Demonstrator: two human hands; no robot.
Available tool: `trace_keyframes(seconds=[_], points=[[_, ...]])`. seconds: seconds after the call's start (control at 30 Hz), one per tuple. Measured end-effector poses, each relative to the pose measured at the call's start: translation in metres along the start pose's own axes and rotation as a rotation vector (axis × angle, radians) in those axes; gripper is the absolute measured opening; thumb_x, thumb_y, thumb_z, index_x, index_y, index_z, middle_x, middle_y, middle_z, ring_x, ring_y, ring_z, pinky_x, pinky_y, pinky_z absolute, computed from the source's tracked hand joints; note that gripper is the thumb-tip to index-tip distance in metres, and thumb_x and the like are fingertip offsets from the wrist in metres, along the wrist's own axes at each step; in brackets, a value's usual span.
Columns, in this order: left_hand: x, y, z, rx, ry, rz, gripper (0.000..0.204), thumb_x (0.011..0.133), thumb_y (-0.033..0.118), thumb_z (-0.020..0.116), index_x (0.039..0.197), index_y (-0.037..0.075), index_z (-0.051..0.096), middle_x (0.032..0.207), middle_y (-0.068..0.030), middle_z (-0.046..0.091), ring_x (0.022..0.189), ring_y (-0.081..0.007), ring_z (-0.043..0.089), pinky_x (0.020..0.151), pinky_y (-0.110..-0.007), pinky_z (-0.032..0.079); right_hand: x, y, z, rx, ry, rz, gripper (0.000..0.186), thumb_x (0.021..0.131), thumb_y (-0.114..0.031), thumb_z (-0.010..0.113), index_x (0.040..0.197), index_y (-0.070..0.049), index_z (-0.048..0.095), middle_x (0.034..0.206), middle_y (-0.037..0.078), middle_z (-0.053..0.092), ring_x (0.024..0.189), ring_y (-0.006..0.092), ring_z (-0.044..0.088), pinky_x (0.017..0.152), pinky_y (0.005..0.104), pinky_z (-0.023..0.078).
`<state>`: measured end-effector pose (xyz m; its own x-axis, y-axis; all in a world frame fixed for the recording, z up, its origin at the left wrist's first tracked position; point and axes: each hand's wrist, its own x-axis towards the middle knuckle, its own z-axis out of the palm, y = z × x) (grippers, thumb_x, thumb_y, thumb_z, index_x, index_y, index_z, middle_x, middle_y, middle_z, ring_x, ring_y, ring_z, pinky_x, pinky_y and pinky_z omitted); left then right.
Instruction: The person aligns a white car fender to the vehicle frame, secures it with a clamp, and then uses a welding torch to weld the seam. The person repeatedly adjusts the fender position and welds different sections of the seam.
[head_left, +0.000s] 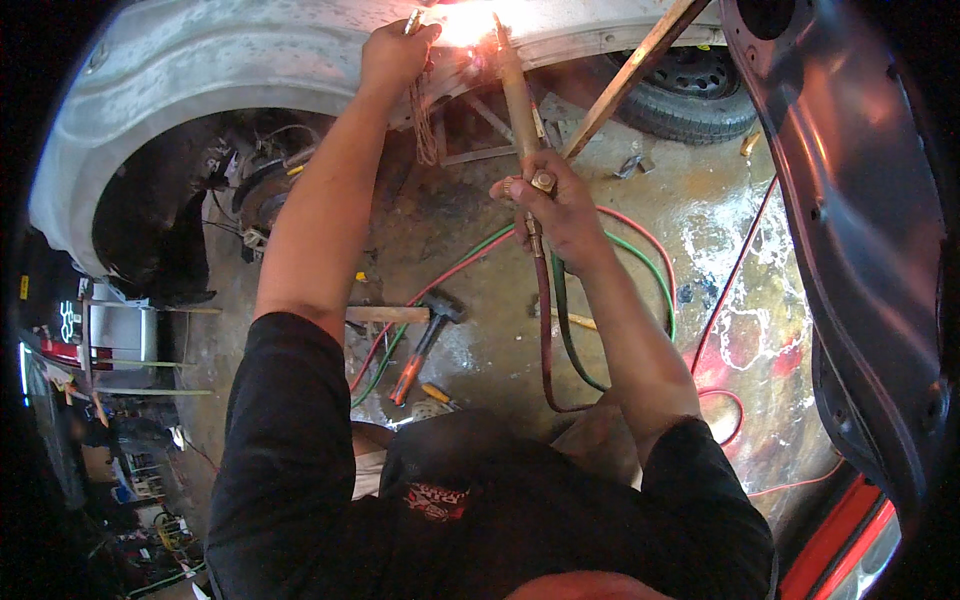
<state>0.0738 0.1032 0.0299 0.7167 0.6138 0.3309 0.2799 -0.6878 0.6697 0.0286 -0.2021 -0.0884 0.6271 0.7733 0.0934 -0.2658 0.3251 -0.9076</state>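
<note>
My right hand [565, 210] is wrapped round the valve end of a brass gas torch [515, 105], whose tip points up at a car body panel [250, 55]. Bright flame glare hides the spot where the tip meets the pale metal. Beside the glare, my left hand [397, 55] is closed in a pinch on a bundle of thin wire [425, 130]. The wire hangs in loops below its fingers, and a short shiny end shows above them. A dark red hose [545, 320] and a dark green hose [562, 310] run down from the torch.
A hammer [425, 345] lies on the wet concrete floor [480, 345] among red and green hoses. A wooden prop [635, 80] slants near a wheel [690, 90]. At right hangs a dark body panel [850, 220]. The wheel arch [130, 165] gapes at left.
</note>
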Motion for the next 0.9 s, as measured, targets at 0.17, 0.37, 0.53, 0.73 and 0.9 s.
trace_keyframes(seconds=[0.17, 0.37, 0.53, 0.73, 0.9], points=[[0.007, -0.011, -0.001, 0.039, -0.006, 0.016, 0.035, 0.090, 0.038, 0.075, 0.103, 0.006, 0.077, 0.071, -0.0055, 0.073, 0.064, -0.0162, 0.071, 0.068, -0.035, 0.056, 0.007, 0.005, 0.007, -0.031, 0.001, -0.003, 0.026, 0.100, -0.021, 0.068, 0.107, -0.012, 0.045, 0.100, 0.013, 0.073, 0.054, 0.0149, 0.062, 0.047, 0.0311, 0.052], [0.004, -0.011, 0.001, 0.031, 0.002, 0.028, 0.038, 0.090, 0.041, 0.077, 0.103, 0.005, 0.077, 0.073, -0.0048, 0.072, 0.064, -0.0159, 0.071, 0.067, -0.034, 0.057, 0.016, 0.011, 0.010, -0.043, -0.001, -0.037, 0.023, 0.101, -0.021, 0.066, 0.105, -0.014, 0.044, 0.104, 0.015, 0.074, 0.050, 0.0131, 0.060, 0.048, 0.0296, 0.050], [0.011, -0.018, 0.001, 0.040, 0.010, 0.036, 0.042, 0.091, 0.043, 0.079, 0.103, 0.003, 0.076, 0.075, -0.0042, 0.071, 0.063, -0.0165, 0.072, 0.063, -0.034, 0.058, 0.019, 0.012, 0.014, -0.039, -0.002, -0.062, 0.024, 0.100, -0.022, 0.067, 0.106, -0.013, 0.046, 0.103, 0.015, 0.074, 0.053, 0.0130, 0.061, 0.049, 0.0304, 0.051], [0.007, -0.011, 0.004, 0.029, -0.022, 0.053, 0.042, 0.090, 0.044, 0.079, 0.101, 0.004, 0.076, 0.075, -0.0044, 0.071, 0.064, -0.0174, 0.072, 0.065, -0.034, 0.057, 0.019, 0.012, 0.011, -0.017, 0.006, -0.038, 0.025, 0.100, -0.020, 0.068, 0.105, -0.011, 0.045, 0.098, 0.011, 0.073, 0.055, 0.0152, 0.063, 0.049, 0.0317, 0.053], [0.009, -0.016, 0.003, 0.085, 0.050, 0.089, 0.043, 0.089, 0.046, 0.079, 0.097, 0.003, 0.075, 0.074, -0.0059, 0.071, 0.064, -0.0191, 0.073, 0.067, -0.036, 0.057, 0.021, 0.013, 0.012, 0.024, -0.006, -0.025, 0.025, 0.100, -0.021, 0.068, 0.107, -0.012, 0.045, 0.099, 0.012, 0.073, 0.054, 0.0154, 0.063, 0.049, 0.0316, 0.053]])
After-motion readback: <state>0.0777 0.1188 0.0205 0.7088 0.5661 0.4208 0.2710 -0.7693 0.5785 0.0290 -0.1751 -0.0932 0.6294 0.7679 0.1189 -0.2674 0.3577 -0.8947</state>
